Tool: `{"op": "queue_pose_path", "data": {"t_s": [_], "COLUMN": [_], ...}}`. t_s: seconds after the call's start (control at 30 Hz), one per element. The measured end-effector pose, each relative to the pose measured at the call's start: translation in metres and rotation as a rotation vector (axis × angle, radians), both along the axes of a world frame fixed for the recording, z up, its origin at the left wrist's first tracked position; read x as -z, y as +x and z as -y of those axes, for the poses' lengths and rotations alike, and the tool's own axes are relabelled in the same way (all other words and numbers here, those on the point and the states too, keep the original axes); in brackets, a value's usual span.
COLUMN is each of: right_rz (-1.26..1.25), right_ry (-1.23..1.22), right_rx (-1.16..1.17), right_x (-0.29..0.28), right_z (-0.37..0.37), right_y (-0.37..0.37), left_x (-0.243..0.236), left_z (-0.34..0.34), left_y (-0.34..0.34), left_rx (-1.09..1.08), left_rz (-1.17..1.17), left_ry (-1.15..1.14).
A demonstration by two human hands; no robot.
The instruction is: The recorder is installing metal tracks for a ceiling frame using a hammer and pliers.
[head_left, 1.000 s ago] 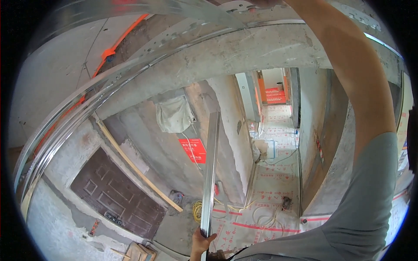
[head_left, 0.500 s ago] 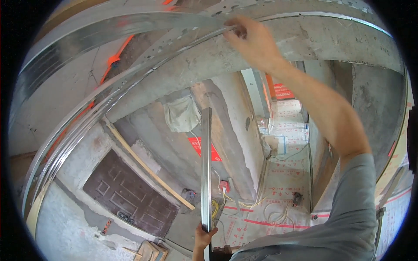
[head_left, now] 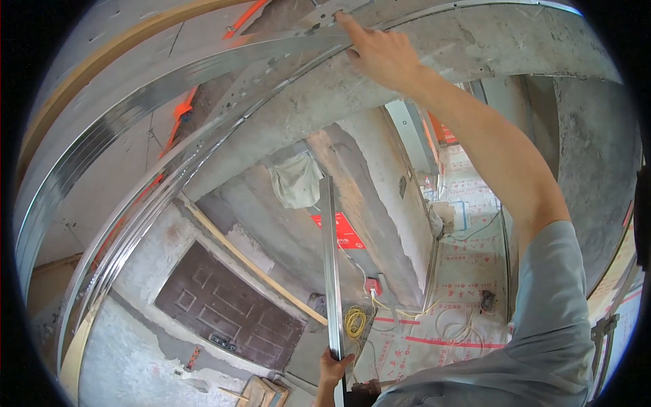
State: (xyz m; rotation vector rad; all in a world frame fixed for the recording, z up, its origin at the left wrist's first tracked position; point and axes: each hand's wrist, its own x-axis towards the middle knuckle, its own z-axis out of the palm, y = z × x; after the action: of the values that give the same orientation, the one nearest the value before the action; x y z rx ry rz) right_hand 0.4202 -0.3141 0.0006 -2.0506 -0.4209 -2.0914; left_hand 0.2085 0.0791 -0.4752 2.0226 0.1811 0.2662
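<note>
My left hand (head_left: 333, 370) grips an upright silver metal channel (head_left: 331, 258) low in the middle of the view, its top end before the grey wall. My right hand (head_left: 380, 54) is raised at the top centre, index finger stretched to a perforated metal strip (head_left: 324, 22), thumb apart beside a thin metal rail (head_left: 244, 119); I see nothing held in it. Long shiny metal profiles (head_left: 95, 139) curve from the upper middle down the left, along the overhead concrete beam (head_left: 475, 47).
A brown panelled door (head_left: 224, 305) and a leaning wooden batten (head_left: 251, 258) are at lower left. A white cloth-like cover (head_left: 295, 183) hangs above a red sign (head_left: 342, 229). A coiled yellow cord (head_left: 355, 321) lies near the corridor floor (head_left: 468, 264), covered in printed sheeting.
My right hand came into view from the top edge, moved left, then up slightly to the perforated strip. My left hand still grips the channel. The view has shifted, moving the room rightward in the picture.
</note>
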Motion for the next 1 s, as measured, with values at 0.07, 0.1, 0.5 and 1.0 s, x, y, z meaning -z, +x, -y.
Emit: {"op": "queue_pose_path", "data": {"t_s": [0.07,0.1,0.5,1.0], "right_rz": [-0.056,-0.117,-0.074,-1.267], "right_ry": [-0.029,-0.056,0.026,0.615], "right_rx": [0.061,0.122,-0.054,-1.538], "right_x": [-0.001,0.000,0.005,0.312], "right_z": [0.007,0.009,0.002,-0.184], "right_y": [0.000,0.000,0.008,-0.064], "left_x": [0.000,0.000,-0.004,-0.152], "left_z": [0.003,0.003,0.010,0.035], "left_y": [0.002,0.002,-0.002,-0.015], "left_rx": [-0.010,-0.010,0.005,-0.163], "left_rz": [-0.103,-0.103,-0.070,0.029], "left_ry": [-0.012,-0.009,0.047,0.716]}}
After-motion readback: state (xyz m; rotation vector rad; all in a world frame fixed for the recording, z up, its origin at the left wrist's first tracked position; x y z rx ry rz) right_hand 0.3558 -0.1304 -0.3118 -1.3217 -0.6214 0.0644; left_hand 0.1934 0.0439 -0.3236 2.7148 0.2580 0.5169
